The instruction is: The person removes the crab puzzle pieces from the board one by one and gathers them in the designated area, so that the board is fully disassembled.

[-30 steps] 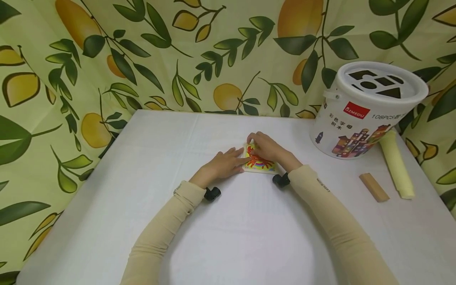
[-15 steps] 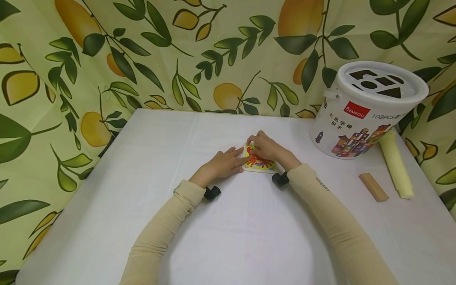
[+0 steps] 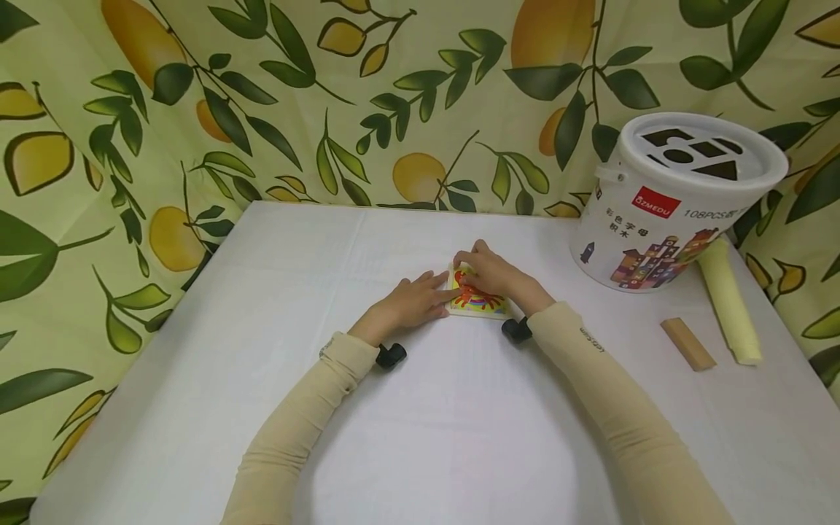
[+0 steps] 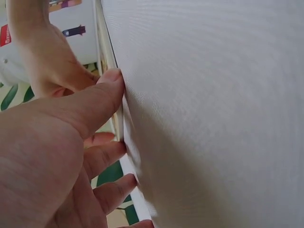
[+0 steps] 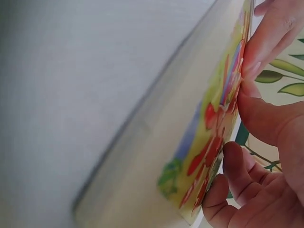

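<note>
**Head view: crab board (image 3: 479, 302) flat on the table (image 3: 420, 423), fingers in from two sides**

Closest first: the board sits right under your fingertips, so direction is everything here imo. Your left hand (image 3: 412, 300) has it just to its right: fingers mostly straight, set along the left edge, index reaching onto the picture. Your right hand (image 3: 488, 270) comes over the far right part, fingers bent down onto the red crab; can't tell if they're pinching a loose piece or only pressing. Neither hand is really nearer, both touch it. No clear long axis either, it looks squarish, near edge running roughly left to right. My guess: whatever you do next hangs on left bracing the side while right works from above.

Farther out on your right: wooden block (image 3: 688, 344), then the pale yellow roll (image 3: 731, 306), then the bucket (image 3: 646, 226) by the fabric backdrop (image 3: 420, 95).
</note>
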The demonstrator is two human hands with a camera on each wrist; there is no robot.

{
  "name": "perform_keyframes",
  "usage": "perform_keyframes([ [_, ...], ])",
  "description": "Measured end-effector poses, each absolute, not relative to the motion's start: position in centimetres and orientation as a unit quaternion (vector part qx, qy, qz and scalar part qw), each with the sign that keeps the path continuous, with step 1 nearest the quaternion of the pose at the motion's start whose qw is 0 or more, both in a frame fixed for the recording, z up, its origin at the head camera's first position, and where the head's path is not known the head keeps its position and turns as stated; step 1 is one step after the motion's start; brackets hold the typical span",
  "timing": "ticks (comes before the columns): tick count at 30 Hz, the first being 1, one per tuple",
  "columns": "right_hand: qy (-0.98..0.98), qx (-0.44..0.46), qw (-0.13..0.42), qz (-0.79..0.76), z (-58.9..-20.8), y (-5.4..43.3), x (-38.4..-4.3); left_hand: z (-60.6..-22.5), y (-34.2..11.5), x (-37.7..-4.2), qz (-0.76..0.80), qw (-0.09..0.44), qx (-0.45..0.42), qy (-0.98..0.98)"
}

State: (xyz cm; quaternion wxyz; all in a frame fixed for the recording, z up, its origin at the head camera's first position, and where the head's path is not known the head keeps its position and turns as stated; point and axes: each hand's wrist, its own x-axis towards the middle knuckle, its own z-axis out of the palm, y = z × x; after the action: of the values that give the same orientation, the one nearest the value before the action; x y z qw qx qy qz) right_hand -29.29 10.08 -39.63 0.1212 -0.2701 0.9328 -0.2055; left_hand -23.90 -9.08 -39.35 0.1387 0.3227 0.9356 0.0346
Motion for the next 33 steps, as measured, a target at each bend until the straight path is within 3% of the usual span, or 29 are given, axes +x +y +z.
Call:
perform_keyframes([
  [33,0.934,-0.271,0.128,-0.195,-39.48,10.05,-29.56,-39.42,-9.11,-23.79,0.015,0.15,0.314,0.937],
])
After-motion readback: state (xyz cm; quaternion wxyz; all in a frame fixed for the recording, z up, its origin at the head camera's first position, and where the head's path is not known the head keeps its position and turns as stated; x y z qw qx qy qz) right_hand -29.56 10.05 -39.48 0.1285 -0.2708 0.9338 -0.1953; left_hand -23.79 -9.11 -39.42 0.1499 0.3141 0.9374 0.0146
